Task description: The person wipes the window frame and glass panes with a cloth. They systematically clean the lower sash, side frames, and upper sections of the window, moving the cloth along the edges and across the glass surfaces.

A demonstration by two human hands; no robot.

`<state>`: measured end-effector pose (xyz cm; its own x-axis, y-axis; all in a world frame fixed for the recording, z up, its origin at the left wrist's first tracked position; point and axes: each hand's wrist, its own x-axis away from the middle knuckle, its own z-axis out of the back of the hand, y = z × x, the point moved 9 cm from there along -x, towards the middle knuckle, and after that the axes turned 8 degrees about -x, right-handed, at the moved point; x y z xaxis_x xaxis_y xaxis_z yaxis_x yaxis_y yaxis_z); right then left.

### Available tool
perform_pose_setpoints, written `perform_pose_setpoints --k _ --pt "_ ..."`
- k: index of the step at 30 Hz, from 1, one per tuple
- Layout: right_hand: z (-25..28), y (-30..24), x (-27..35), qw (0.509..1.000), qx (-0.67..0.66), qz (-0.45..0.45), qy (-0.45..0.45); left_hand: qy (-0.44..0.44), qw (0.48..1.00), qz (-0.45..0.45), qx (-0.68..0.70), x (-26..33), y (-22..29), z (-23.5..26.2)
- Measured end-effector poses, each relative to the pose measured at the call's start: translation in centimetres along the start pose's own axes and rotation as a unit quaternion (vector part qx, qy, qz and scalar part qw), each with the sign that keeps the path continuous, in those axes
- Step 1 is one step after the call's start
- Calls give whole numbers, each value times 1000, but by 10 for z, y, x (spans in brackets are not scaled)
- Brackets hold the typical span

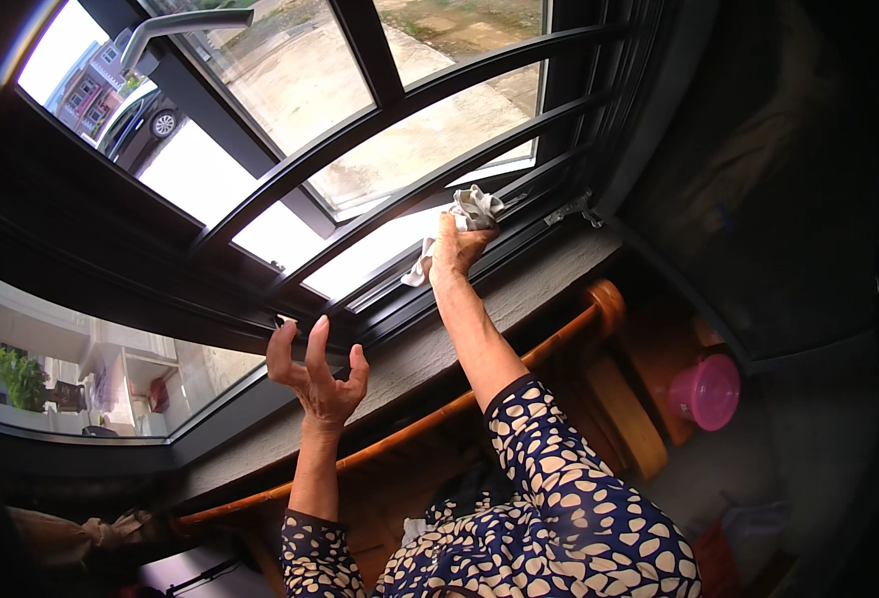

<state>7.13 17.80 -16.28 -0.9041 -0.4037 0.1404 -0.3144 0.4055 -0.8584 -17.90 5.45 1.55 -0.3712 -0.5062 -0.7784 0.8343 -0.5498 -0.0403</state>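
A crumpled white and grey cloth (476,206) is bunched in my right hand (456,249), its loose end hanging by the wrist. That hand is at the lower rail of the dark window frame (400,317), beside the bars. My left hand (320,381) is raised lower and to the left, fingers apart and bent, holding nothing. Its fingertips are close to the frame by a small pale piece (286,320); whether they touch it I cannot tell.
Dark horizontal bars (420,189) cross the window opening. A grey handle (185,25) juts out at the upper left. Below the rough sill (519,276) runs a wooden bench's back rail (549,347). A pink container (706,392) stands at the right.
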Motion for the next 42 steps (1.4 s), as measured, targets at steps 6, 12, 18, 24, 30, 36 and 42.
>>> perform_pose_setpoints --k 6,12,18,24,30,36,42 --pt "-8 43 69 965 17 -210 -156 141 985 64 -71 -2 -36 47" --pt "-6 -61 61 880 403 155 -197 132 976 166 -55 -21 -93 49" --pt "-28 -51 86 782 508 266 -245 112 956 247 115 -25 -109 16" --pt "-40 -14 168 782 468 211 -352 127 955 232 131 -25 -108 16" --pt "-44 -11 204 794 404 220 -398 124 968 196 99 -29 -103 19" --pt "-46 -113 213 778 233 323 -486 120 971 194 66 -27 -105 27" --pt "-114 -236 198 748 174 504 -395 220 970 86 -49 -55 -64 67"
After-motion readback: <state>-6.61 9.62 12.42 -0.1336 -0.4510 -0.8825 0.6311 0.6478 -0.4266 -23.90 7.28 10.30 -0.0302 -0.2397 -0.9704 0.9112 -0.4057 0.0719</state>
